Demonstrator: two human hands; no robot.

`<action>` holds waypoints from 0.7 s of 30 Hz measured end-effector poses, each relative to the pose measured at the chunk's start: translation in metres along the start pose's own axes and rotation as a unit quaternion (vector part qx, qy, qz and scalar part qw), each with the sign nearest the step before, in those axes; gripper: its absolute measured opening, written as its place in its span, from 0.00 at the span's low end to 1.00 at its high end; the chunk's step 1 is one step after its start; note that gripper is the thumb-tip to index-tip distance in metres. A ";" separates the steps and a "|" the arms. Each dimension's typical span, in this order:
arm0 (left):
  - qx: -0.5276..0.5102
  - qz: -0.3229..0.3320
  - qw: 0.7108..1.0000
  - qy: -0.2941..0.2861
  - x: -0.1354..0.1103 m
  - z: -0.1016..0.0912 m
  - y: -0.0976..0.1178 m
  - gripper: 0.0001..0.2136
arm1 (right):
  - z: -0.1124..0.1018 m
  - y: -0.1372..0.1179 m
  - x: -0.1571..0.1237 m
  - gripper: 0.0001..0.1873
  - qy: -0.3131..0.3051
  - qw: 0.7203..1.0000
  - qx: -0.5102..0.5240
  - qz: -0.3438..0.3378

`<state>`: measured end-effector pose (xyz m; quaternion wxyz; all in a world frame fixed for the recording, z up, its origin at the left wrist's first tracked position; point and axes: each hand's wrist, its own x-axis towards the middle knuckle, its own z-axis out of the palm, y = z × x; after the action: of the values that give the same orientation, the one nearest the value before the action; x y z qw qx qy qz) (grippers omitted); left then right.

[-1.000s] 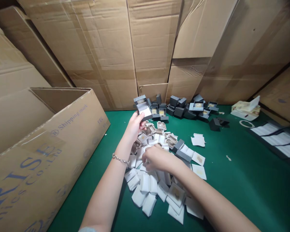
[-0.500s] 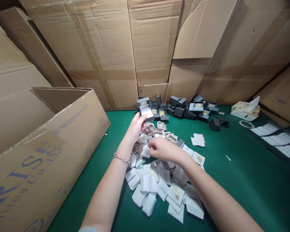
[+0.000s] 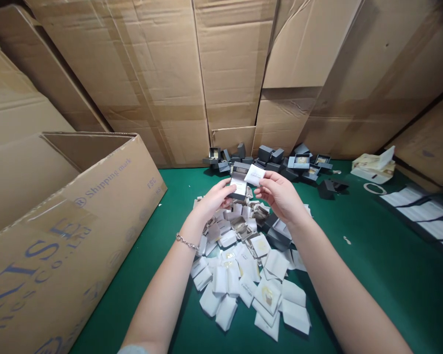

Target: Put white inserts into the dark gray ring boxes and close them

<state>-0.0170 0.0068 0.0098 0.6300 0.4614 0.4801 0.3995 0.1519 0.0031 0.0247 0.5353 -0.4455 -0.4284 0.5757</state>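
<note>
My left hand [image 3: 214, 199], with a thin bracelet on its wrist, grips a small open grey box [image 3: 239, 183] with a white inside. My right hand [image 3: 280, 195] pinches a small white card [image 3: 254, 174] just above and to the right of that box, almost touching it. Both hands hover over a heap of white cards and inserts [image 3: 243, 275] spread on the green table [image 3: 372, 275]. Some of the inserts carry gold pieces.
A large open cardboard carton [image 3: 77, 216] lies on its side at the left. Several small grey boxes [image 3: 280, 164], some open, cluster at the back against a wall of flattened cardboard. Paper stacks [image 3: 374, 167] and dark trays with white sheets [image 3: 421, 209] sit at the right.
My right hand rose from the pile with a white card and came up to the box. My left hand drew the grey box back from the far cluster toward the middle.
</note>
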 end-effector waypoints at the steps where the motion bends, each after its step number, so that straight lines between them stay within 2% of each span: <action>1: 0.004 0.000 1.000 -0.005 0.000 0.001 0.000 0.18 | 0.000 0.002 0.001 0.13 0.000 1.000 -0.013 -0.003; 4: 0.022 -0.005 1.000 -0.003 -0.001 0.002 0.001 0.17 | -0.004 0.008 0.005 0.17 0.018 0.996 -0.083 -0.040; 6: 0.037 -0.009 0.999 0.006 0.000 0.002 0.001 0.18 | -0.007 0.012 0.007 0.19 0.044 0.979 -0.165 -0.108; 9: 0.052 -0.007 0.998 0.023 0.003 0.001 -0.004 0.21 | -0.011 0.015 0.007 0.20 0.077 0.916 -0.311 -0.240; 11: 0.059 0.003 0.997 0.041 0.005 0.001 -0.009 0.21 | -0.012 0.016 0.006 0.19 0.080 0.878 -0.372 -0.290; 17: 0.130 0.006 0.989 0.066 0.006 0.007 -0.011 0.23 | -0.009 0.022 0.005 0.12 0.065 0.845 -0.415 -0.331; 21: 0.153 0.001 0.986 0.067 0.002 0.015 -0.006 0.24 | -0.011 0.026 0.005 0.11 0.043 0.803 -0.461 -0.376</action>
<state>-0.0017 0.0046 0.0054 0.5181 0.5251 0.5764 0.3516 0.1559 0.0070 -0.0033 0.4586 -0.4681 -0.7541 0.0443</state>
